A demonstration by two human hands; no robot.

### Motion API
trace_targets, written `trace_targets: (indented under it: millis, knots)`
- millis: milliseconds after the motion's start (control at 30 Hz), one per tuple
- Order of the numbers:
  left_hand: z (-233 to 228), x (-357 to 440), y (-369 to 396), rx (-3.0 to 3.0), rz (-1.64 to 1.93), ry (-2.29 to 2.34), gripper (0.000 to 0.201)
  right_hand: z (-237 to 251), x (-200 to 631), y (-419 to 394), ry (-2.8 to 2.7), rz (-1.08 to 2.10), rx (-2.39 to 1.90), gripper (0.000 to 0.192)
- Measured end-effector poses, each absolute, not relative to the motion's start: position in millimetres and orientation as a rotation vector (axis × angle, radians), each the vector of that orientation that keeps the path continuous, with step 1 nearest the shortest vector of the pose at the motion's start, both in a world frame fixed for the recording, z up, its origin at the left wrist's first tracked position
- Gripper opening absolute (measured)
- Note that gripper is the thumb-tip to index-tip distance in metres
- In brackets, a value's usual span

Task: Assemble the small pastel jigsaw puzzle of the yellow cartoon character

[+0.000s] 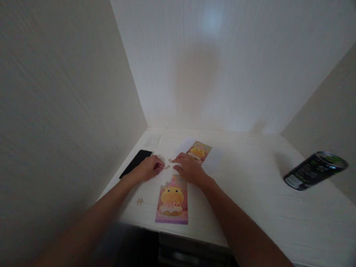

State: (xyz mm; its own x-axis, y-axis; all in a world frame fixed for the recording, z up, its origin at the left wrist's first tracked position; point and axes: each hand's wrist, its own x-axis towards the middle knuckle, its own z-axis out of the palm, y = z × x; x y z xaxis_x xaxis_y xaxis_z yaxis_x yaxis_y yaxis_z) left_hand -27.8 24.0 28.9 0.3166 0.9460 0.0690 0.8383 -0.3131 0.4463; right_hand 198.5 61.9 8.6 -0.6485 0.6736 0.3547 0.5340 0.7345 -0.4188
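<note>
A partly built jigsaw puzzle (pixel 172 201) with a yellow creature on a pink ground lies near the front edge of the white table (pixel 253 195). Its top rim is unfinished. My right hand (pixel 190 167) rests flat at that top rim, fingers pointing left. My left hand (pixel 150 167) is curled just left of it, and whether it holds a piece is too small to tell. A few loose pieces (pixel 167 163) lie between the two hands. A printed picture of the same creature (pixel 198 152) lies on white paper behind my right hand.
A black phone (pixel 135 163) lies at the left by the wall. One loose puzzle piece (pixel 139 201) sits near the front left edge. A dark can (pixel 315 170) stands at the right. White walls close in the table on three sides.
</note>
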Motion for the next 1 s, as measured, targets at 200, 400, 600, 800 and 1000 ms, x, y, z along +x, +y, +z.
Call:
trace_targets:
  millis: [200,400,600,800,1000]
  knots:
    - [28,-30,20,2.155,0.555,1.602,0.007,6,174,59,-2.594,0.299,-0.873,0.019]
    - [22,-31,19,2.000,0.657,1.556,0.016,8,175,62,-2.520,0.513,-0.887,0.009]
    - [9,-32,21,1.876,0.756,1.525,0.021,9,179,63,-2.407,0.756,-0.900,0.013]
    - [4,-32,23,1.810,0.902,1.627,0.023,16,189,71,-2.478,0.745,-1.035,0.013]
    - [-6,-31,21,1.702,1.091,1.720,0.025,10,189,76,-2.366,0.513,-1.154,0.035]
